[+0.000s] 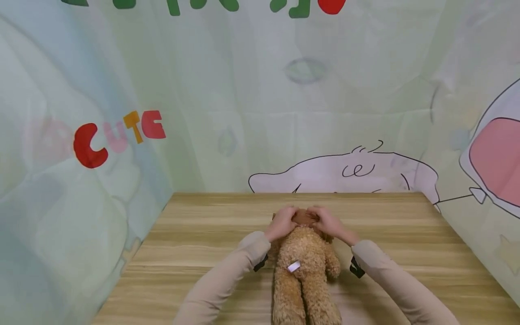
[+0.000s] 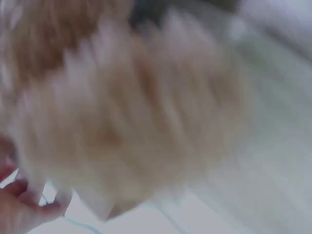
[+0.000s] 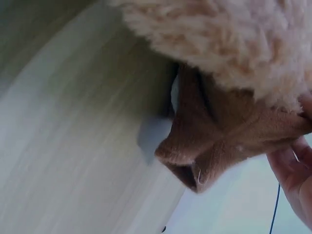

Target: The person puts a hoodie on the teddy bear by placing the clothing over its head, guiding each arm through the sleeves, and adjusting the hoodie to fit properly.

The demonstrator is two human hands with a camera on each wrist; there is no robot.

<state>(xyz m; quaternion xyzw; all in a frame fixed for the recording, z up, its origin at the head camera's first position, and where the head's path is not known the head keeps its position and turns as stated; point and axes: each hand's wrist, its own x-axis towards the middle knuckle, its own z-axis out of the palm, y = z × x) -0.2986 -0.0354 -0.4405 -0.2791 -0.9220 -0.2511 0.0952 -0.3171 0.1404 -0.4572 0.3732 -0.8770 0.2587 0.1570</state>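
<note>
A light-brown plush toy bear [image 1: 302, 253] lies stretched out on the table, legs towards me, with a small white tag [image 1: 294, 266] on its rear. Brown cloth [image 1: 304, 217] covers its head end; in the right wrist view the brown cloth [image 3: 219, 131] shows folds and a pointed corner. My left hand [image 1: 282, 222] grips this cloth from the left, its fingers [image 2: 29, 209] bent in the blurred left wrist view. From the right, my right hand [image 1: 328, 222] pinches the cloth between thumb and fingers [image 3: 290, 175]. The bear's face is hidden.
The wood-grain table [image 1: 203, 243] extends on both sides of the bear. Behind and beside it hangs a printed curtain [image 1: 243, 113] with cartoon figures and letters. Dark wrist straps [image 1: 356, 267] sit beneath my sleeves.
</note>
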